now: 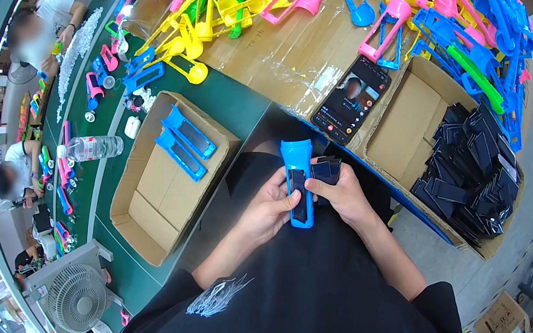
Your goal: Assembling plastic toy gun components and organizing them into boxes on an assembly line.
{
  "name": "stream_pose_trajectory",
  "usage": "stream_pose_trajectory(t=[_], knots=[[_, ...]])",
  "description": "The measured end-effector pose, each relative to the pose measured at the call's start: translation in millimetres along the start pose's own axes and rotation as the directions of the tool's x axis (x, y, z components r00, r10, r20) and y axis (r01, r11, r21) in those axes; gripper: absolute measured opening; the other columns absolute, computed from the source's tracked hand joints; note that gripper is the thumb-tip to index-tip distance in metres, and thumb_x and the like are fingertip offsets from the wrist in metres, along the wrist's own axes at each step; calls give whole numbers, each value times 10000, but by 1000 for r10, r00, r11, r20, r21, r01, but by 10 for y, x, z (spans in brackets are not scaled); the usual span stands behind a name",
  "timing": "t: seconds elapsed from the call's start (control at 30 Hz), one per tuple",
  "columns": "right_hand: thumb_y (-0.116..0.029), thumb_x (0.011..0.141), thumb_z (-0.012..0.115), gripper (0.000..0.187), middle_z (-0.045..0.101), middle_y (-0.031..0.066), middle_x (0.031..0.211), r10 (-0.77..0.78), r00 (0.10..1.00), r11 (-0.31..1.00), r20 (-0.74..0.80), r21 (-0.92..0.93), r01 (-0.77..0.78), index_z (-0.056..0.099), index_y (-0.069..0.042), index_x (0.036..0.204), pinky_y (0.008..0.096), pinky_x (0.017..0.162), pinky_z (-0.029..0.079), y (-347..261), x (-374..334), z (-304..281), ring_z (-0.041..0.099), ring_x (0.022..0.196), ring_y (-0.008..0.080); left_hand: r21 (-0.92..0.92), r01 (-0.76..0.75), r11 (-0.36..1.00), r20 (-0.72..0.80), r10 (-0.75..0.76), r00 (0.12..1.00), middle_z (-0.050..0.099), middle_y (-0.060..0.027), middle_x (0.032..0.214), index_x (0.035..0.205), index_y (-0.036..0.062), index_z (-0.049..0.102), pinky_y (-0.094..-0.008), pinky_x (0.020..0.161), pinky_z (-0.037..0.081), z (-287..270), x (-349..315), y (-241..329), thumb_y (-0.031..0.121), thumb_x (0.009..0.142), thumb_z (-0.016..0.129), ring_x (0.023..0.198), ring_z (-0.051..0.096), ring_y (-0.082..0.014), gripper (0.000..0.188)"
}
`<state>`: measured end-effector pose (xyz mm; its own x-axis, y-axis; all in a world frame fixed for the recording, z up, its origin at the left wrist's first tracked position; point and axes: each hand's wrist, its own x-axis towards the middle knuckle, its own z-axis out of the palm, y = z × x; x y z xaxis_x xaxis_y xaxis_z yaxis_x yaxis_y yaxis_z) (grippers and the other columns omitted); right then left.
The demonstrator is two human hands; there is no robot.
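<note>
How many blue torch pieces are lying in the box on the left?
2. Both blue torch pieces lie side by side at the far end of the open cardboard box: one nearer the box's far edge, the other just below it. None seems hidden.

Open lap room around the hands (pixel 306 201); phone (pixel 351 99) and cardboard boxes (pixel 159 198) hem it in.
</note>
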<state>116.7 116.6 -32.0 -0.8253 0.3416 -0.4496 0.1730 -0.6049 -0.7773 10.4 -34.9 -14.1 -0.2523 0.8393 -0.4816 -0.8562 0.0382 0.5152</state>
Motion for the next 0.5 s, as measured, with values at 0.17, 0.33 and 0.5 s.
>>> stream_pose_trajectory(t=[0.17,0.33,0.5], knots=[[-224,847,836,258,674,-2,820,3,996,1000,87,-29,0,672,-58,957,244,656,502,43,-1,-50,607,705,70,-12,56,998,26,-56,998,642,-70,1206,1383,62,489,-332,955,553,-98,-15,-27,100,956,680,1124,640,-189,469],[-233,853,831,252,674,-4,814,10,997,1000,83,-16,-9,673,-61,945,237,646,491,70,10,-72,599,700,62,-21,69,997,41,-68,997,646,-90,1192,1351,29,502,-339,964,552,-108,-19,-9,116,963,675,1118,644,-192,434],[-250,860,827,262,661,-7,794,5,997,999,74,-46,-2,665,-60,939,230,636,482,58,14,-59,590,694,57,37,69,997,34,-70,997,658,-101,1161,1333,25,519,-340,960,548,-108,-22,24,123,986,638,1106,651,-198,380]])
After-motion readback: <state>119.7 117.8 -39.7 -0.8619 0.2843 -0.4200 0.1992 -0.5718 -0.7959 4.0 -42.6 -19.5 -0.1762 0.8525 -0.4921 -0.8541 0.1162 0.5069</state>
